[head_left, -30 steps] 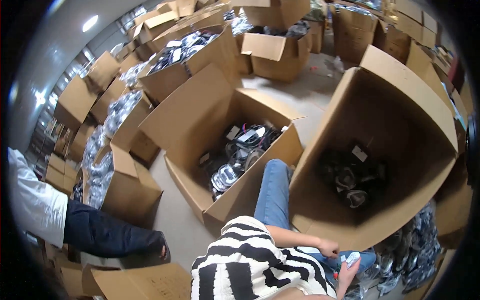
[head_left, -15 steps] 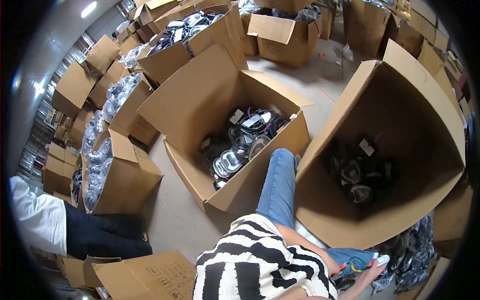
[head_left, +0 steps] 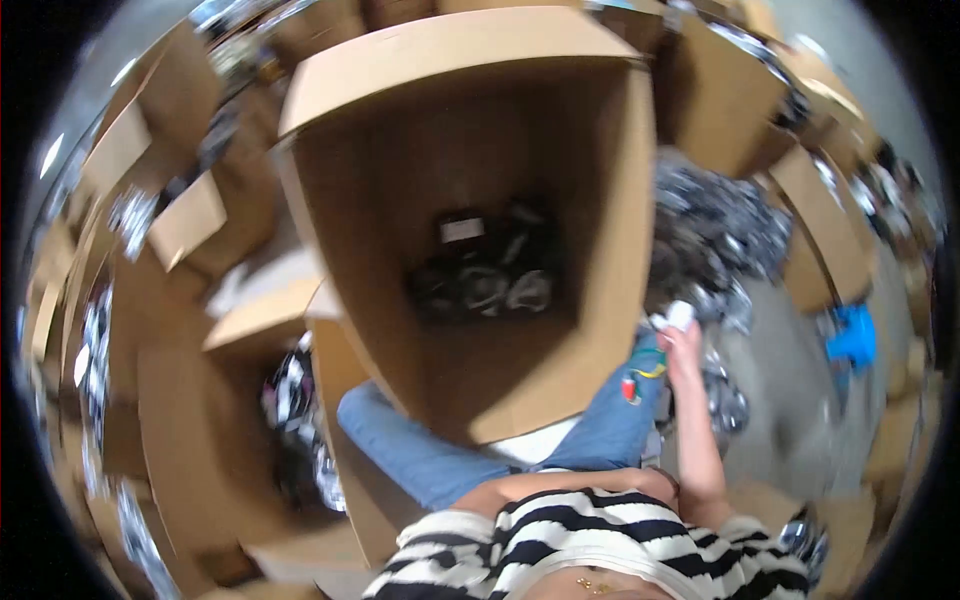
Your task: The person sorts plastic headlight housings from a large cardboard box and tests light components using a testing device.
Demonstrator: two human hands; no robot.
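My right hand (head_left: 682,350) is raised beside my right knee, its fingers closed on a small white piece (head_left: 680,316). Coloured wires (head_left: 650,368), green and yellow with a red end, hang close to that hand over my jeans. My left forearm (head_left: 575,486) lies across my lap toward the right. Of my left hand (head_left: 660,484) only a blurred part shows by my right thigh, and its fingers are hidden. Between my knees a large open carton (head_left: 520,395) faces me, with dark bundled items (head_left: 490,285) and a white label deep inside.
Left of my leg stands another open carton (head_left: 190,430) holding dark and shiny items (head_left: 295,420). Plastic-wrapped goods (head_left: 725,215) are piled right of the big carton. Farther right are more cartons (head_left: 825,230) and a blue object (head_left: 852,337) above the grey floor (head_left: 770,400).
The view has swung to the right, bringing the big carton from the right side to the centre. My right hand still holds the white piece. The other person at the left is out of view.
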